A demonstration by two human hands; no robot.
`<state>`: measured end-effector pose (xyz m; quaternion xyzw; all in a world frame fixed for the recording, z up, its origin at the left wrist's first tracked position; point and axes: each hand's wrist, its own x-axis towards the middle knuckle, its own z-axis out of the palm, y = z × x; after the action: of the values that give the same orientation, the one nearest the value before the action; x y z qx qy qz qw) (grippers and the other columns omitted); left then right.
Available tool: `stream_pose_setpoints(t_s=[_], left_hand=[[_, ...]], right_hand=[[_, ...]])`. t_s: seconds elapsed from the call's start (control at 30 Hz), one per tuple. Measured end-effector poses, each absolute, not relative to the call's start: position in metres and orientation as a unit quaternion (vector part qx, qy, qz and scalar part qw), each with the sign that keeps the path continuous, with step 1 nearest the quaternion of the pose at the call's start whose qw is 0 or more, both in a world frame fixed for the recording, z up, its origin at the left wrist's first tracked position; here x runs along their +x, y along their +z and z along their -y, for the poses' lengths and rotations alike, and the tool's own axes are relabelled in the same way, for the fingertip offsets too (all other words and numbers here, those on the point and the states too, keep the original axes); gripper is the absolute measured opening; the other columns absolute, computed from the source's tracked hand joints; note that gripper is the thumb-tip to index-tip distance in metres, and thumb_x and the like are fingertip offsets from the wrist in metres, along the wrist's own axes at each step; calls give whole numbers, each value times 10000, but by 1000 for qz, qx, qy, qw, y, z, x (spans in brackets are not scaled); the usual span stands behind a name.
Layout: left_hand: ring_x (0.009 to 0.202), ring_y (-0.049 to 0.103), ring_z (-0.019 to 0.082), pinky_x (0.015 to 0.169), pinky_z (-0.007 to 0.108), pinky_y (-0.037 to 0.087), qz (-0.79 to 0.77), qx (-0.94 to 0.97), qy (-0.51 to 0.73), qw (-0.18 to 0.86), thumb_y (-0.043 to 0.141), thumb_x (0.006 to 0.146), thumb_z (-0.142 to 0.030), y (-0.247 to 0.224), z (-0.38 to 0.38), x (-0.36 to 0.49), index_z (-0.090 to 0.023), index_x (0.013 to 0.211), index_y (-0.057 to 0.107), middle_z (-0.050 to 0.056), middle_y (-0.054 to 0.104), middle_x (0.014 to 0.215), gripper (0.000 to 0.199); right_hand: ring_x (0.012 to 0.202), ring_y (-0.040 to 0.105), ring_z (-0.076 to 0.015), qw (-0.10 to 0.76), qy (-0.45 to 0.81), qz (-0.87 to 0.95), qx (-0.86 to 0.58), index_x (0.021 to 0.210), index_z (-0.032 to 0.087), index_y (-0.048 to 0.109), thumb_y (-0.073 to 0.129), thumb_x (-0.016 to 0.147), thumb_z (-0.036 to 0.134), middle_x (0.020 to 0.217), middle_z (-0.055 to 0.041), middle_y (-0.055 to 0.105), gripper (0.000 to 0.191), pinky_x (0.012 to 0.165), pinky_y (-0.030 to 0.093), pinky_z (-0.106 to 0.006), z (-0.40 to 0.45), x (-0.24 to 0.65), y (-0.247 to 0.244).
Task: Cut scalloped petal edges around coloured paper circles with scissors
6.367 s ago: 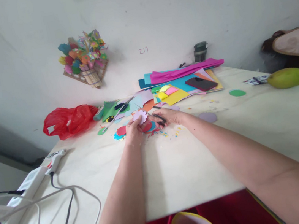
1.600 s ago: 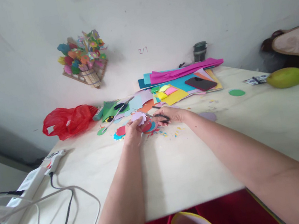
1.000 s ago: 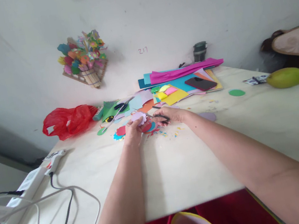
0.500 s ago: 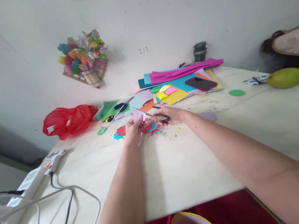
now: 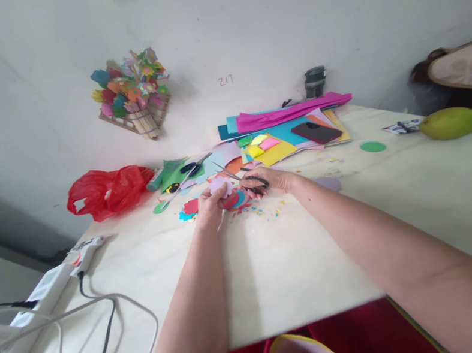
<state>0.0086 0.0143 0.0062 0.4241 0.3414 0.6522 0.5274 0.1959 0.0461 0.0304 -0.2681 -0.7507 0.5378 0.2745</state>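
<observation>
Pinched in my left hand [image 5: 212, 205] is a piece of lilac paper [image 5: 219, 187] with a scalloped edge. My right hand [image 5: 266, 180] grips dark-handled scissors [image 5: 256, 184], fingers in the loops. The blades point up and left, parted from each other, close beside the lilac paper. Below my hands lie red paper cut-outs [image 5: 191, 207] and blue paper cut-outs [image 5: 187, 215], partly hidden by my left hand. Small coloured paper scraps [image 5: 260, 211] are scattered on the table just in front of them.
Behind my hands are stacked coloured sheets [image 5: 291, 151] with a phone [image 5: 316, 132] on top. Another pair of scissors [image 5: 191, 168] lies near a red plastic bag [image 5: 108, 191]. A power strip [image 5: 46, 289] with cables is at left, a yellow-green fruit [image 5: 450, 123] at right.
The scissors' blades have drawn slightly back from the lilac paper and tilt more upward. The left hand has barely moved, and the lilac paper has turned a little.
</observation>
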Motion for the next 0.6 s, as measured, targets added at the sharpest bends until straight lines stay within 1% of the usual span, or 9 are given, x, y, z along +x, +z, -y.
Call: stream_pose_setpoints(t_s=[0.13, 0.47, 0.6], left_hand=[[642, 632, 156, 654, 302, 526, -337, 424, 654, 528, 852, 490, -277, 4, -16, 9, -119, 730, 686, 46, 680, 692, 332], [610, 613, 139, 642, 294, 519, -329, 422, 657, 532, 861, 483, -270, 5, -15, 9, -148, 715, 686, 25, 683, 688, 315], [610, 615, 135, 648, 282, 516, -334, 420, 652, 536, 865, 465, -266, 7, -14, 9, -129, 724, 687, 31, 682, 686, 343]], right_hand=[[407, 524, -89, 268, 527, 761, -267, 779, 117, 583, 573, 810, 455, 554, -20, 603, 340, 323, 314, -179, -47, 196, 30], [407, 517, -71, 253, 519, 767, -280, 703, 121, 562, 577, 814, 507, 565, -27, 603, 403, 328, 323, -165, -46, 194, 30], [403, 520, -73, 256, 525, 764, -275, 783, 114, 589, 590, 806, 501, 564, -19, 608, 388, 325, 321, -163, -46, 195, 30]])
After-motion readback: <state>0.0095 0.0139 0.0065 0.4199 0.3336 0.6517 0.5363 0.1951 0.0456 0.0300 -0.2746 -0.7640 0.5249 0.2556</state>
